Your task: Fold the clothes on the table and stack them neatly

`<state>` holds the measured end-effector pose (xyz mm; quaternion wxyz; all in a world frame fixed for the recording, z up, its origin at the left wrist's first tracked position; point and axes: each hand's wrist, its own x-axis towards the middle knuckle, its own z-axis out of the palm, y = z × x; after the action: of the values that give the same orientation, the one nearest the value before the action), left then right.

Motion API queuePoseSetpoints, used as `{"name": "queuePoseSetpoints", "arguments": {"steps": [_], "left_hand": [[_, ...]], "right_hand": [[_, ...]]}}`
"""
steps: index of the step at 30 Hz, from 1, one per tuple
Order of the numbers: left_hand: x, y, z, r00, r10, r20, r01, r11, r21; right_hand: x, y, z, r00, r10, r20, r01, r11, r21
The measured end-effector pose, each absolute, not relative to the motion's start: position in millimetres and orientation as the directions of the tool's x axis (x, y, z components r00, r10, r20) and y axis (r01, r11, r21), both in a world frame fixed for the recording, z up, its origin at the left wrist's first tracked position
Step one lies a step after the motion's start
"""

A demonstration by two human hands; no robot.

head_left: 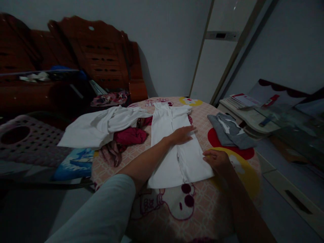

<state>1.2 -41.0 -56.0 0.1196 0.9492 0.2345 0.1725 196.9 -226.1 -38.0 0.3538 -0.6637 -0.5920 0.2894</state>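
Note:
A white garment, long and laid out flat, is spread over the middle of the round table. A seam or fold runs down its length, and its far end is bunched. My left hand lies across it with the fingers stretched out and the palm down. At the garment's right edge, my right hand has its fingers curled in a pinch on the cloth. To the left, another white garment is heaped on dark red clothing. A folded grey garment rests on the table's right side.
A patterned pink cloth covers the round table. Behind on the left stands a carved wooden bench with clothes on it. A woven pink basket is at the left, and a low cabinet with papers at the right.

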Motion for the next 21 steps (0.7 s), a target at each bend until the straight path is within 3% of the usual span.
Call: {"name": "queuePoseSetpoints", "arguments": {"steps": [2,6,9,12,21], "left_hand": [[-7.7,-28.9,-55.0,0.681,0.647,0.343,0.531,-0.759,0.377],[-24.9,-12.5,-51.1,0.411,0.856,0.315,0.761,-0.512,0.397],[-30.0,-11.1,-50.4,0.392,0.882,0.262,0.800,-0.467,0.376],[-29.3,-13.7,-52.1,0.410,0.876,0.255,0.802,-0.479,0.356],[-28.2,-13.5,-52.1,0.413,0.871,0.267,0.807,-0.486,0.335]], "right_hand": [[183.1,-229.3,-32.4,0.099,0.988,0.116,0.590,0.035,-0.807],[143.7,-241.2,-26.8,-0.221,0.971,0.094,0.582,0.209,-0.786],[121.4,-249.8,-27.2,-0.403,0.914,0.056,0.681,0.340,-0.648],[114.5,-253.2,-26.3,-0.461,0.887,0.034,0.739,0.405,-0.539],[124.2,-241.7,-16.9,-0.441,0.897,-0.022,0.647,0.301,-0.701]]}}
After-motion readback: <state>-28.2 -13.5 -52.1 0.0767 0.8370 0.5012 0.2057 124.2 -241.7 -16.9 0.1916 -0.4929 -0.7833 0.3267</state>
